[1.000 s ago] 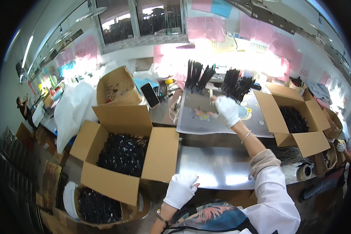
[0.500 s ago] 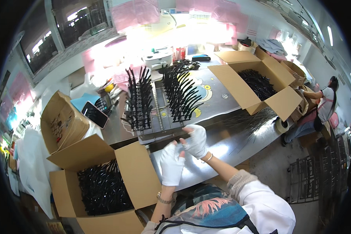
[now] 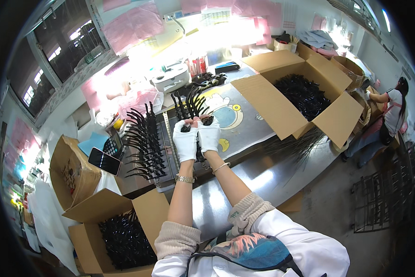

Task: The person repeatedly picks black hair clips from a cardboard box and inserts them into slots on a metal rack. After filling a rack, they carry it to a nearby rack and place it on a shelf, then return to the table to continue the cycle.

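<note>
Two rows of thin, glossy black curved strips, shaped much like spectacle arms, stand on the bench in front of me. At the right row of black strips (image 3: 196, 102), my left hand (image 3: 185, 141) and my right hand (image 3: 208, 135) are side by side, both in white gloves with bare fingertips. Both sets of fingers are closed around black strips, and dark pieces show at each hand. My gloves hide the middle of that row. The left row of black strips (image 3: 145, 143) stands untouched, with a metal ruler-like bar (image 3: 171, 143) between the rows.
Open cartons of black strips stand at lower left (image 3: 124, 240) and at right (image 3: 304, 94). A phone (image 3: 104, 160) lies beside a calculator (image 3: 111, 147). Long thin dark rods (image 3: 304, 145) hang over the bench edge. Another person (image 3: 386, 115) works at far right.
Both hands have moved forward from above the bench's near edge to the right row and closed on black strips there. My view has shifted, so the left row appears farther left.
</note>
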`<state>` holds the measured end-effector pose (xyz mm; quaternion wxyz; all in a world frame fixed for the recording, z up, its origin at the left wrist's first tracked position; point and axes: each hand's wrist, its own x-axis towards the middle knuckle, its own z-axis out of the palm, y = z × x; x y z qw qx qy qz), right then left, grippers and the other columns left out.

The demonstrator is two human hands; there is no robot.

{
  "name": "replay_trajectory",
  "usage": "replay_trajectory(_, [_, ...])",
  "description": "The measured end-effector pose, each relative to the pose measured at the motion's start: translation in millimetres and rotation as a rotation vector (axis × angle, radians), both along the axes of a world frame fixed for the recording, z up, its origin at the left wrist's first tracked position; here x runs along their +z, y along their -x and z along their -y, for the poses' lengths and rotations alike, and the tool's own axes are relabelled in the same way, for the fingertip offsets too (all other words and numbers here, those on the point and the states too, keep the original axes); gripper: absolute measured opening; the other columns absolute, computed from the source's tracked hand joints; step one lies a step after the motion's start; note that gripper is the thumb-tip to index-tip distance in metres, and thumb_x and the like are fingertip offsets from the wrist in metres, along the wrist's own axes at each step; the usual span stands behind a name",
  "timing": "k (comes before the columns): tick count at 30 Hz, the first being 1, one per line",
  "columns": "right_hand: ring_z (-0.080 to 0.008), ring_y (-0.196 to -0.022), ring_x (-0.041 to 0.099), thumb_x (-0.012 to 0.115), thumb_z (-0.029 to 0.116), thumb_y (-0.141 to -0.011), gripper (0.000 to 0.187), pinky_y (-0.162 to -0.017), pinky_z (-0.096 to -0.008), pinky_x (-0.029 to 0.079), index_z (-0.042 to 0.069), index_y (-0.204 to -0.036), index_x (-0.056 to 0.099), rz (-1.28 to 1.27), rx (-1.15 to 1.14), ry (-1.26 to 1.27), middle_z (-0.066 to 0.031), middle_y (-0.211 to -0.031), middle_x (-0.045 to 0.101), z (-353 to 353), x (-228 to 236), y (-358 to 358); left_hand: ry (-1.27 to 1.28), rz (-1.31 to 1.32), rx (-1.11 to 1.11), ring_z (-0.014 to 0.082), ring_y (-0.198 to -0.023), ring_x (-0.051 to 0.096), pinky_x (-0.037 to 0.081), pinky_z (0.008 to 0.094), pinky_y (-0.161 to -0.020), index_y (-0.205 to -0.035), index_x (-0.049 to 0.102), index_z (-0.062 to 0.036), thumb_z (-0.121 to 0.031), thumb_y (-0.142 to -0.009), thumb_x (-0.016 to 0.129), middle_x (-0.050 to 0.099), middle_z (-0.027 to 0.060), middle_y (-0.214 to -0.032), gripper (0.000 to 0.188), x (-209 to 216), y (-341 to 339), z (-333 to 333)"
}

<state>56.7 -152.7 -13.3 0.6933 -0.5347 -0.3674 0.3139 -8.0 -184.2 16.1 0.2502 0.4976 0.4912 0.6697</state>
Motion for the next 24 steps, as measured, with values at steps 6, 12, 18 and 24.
replay_trajectory(6, [-0.0232,-0.068,0.070,0.069,0.021,-0.092,0.020,-0.063,-0.0366,0.053,0.001,-0.090,0.065,0.053,-0.069,-0.027,-0.0133,-0.077,0.072,2.4,-2.6,-9.3,-0.298,-0.210,0.223,0.0144,-0.085,0.061,0.050,0.0280,-0.082,-0.094,0.065,-0.0017,-0.006,-0.087,0.076,0.067,0.0044,-0.095,0.014,-16.4,2.7,-11.7])
replay_trajectory(12, [-0.0197,-0.074,0.063,0.071,0.016,-0.090,0.020,-0.074,-0.0340,0.053,0.001,-0.097,0.061,-0.101,-0.191,-0.060,-0.0091,-0.081,0.065,-1.4,-3.4,-12.6,0.014,0.013,0.023,0.0087,-0.077,0.059,0.050,0.0247,-0.074,-0.095,0.063,-0.0003,-0.009,-0.094,0.070,0.067,0.0030,-0.083,0.011,-20.9,-9.9,-11.1])
replay_trajectory(18, [-0.0145,-0.073,0.063,0.068,0.024,-0.093,0.025,-0.067,-0.0319,0.050,-0.001,-0.095,0.069,-0.030,-0.012,0.220,-0.0064,-0.078,0.069,-20.5,-17.3,-23.0,-0.056,0.086,0.003,0.0093,-0.077,0.058,0.048,0.0254,-0.074,-0.091,0.059,-0.0023,-0.016,-0.099,0.064,0.064,0.0008,-0.082,0.017,-18.7,-0.9,-9.8])
replay_trajectory(24, [-0.0212,-0.073,0.064,0.056,0.029,-0.098,0.026,-0.066,-0.0325,0.052,0.010,-0.083,0.064,-0.976,0.125,0.219,-0.0068,-0.085,0.069,-29.1,-65.9,-38.6,-0.150,0.216,-0.079,0.0103,-0.077,0.058,0.046,0.0261,-0.078,-0.086,0.054,-0.0054,-0.020,-0.102,0.060,0.065,0.0030,-0.079,0.023,-13.2,21.0,-8.4])
